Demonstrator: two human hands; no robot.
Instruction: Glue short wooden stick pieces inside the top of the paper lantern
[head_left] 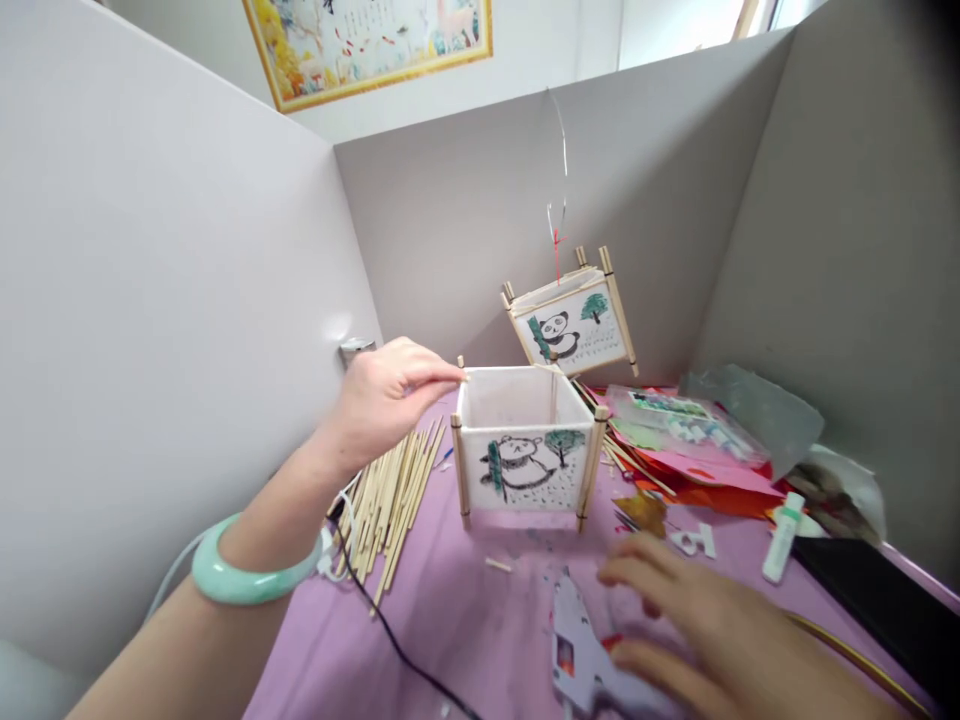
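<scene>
A square lantern [525, 470] with a panda and tree drawn on its white front panel and wooden sticks at its corners stands upright on the purple table. My left hand [397, 392] pinches at its top left edge, fingertips pressed together; a small light piece seems to show between them. My right hand [697, 620], slightly blurred, has its fingers apart beside a white glue gun [581, 645] lying on the table. A small stick piece [498, 566] lies in front of the lantern.
A similar lantern [577, 325] hangs behind on a wire. Wooden sticks [390, 500] lie at left, near a black cable [397, 645]. At right are red paper [690, 475], a plastic box [682, 420], a glue stick [784, 537] and a black flat object [877, 600]. Grey partitions [465, 220] surround the table.
</scene>
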